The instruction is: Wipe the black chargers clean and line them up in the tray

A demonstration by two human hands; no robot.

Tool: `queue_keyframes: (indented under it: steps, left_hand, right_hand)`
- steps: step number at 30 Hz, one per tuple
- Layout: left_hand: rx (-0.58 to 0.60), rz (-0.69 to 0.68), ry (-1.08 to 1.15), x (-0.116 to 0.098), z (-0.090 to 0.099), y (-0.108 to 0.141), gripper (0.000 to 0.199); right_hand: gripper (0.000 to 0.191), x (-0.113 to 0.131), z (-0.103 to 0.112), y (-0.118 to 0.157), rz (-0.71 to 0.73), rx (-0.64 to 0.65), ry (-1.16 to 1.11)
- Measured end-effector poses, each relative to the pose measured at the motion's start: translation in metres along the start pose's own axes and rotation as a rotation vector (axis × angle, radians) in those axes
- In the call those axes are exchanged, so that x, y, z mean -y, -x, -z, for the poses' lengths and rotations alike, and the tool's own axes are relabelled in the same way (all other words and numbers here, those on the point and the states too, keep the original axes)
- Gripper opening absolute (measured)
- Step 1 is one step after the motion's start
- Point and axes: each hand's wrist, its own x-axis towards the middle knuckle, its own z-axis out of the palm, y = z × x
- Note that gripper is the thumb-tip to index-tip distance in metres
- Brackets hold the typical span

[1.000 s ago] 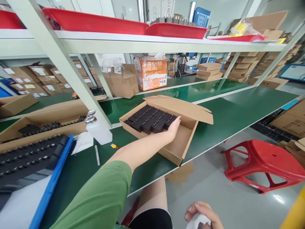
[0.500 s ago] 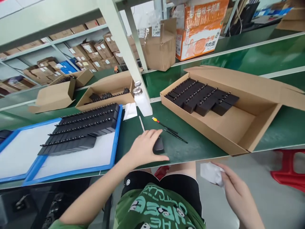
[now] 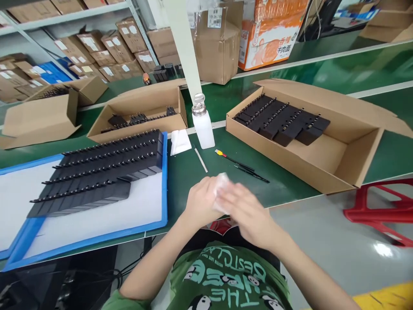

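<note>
My left hand is raised over the front edge of the green bench, its fingers curled. Whatever it grips is hidden behind the fingers and a white wipe. My right hand presses that crumpled wipe against the left hand; its fingers are slightly blurred. Just beyond the hands lie a thin white pen-like tool, a short black cable with a yellow and red end and black tweezers. A white pump bottle stands upright behind them, beside a folded white wipe.
On the left, a blue-edged white tray bears rows of black blocks. An open carton with more black blocks stands at right, another open carton behind the tray. A pale post rises behind the bottle. A red stool is at right.
My right hand has come up from below the bench edge with the wipe to meet my left hand. The dark block that lay under my left hand no longer shows. The view has shifted.
</note>
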Motion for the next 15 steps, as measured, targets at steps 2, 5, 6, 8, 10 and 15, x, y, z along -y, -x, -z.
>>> queue_keyframes:
  steps: [2,5,6,8,10,15]
  left_hand:
    - [-0.002,0.005,0.021,0.000,0.010,0.005,0.025]
    - [-0.073,0.027,0.113,0.003,0.024,0.017,0.044]
    - [-0.139,0.065,0.232,0.004,0.028,0.020,0.050]
    - [-0.294,0.187,0.599,0.007,0.032,0.026,0.058]
    - [-0.385,0.317,0.940,0.010,0.031,0.027,0.062]
    - [-0.363,0.522,1.213,0.008,0.018,0.019,0.071]
  right_hand:
    - [0.047,-0.008,-0.011,-0.011,0.179,0.215,-0.035]
    - [0.037,-0.030,-0.004,-0.010,0.102,0.284,0.006]
    - [0.036,-0.037,0.001,-0.008,0.030,0.266,0.023]
    - [0.040,-0.047,0.012,-0.004,-0.101,0.193,0.053]
    - [0.042,-0.047,0.014,-0.004,-0.277,0.043,0.039]
    - [0.045,0.002,-0.021,-0.029,-0.587,-0.615,-0.233]
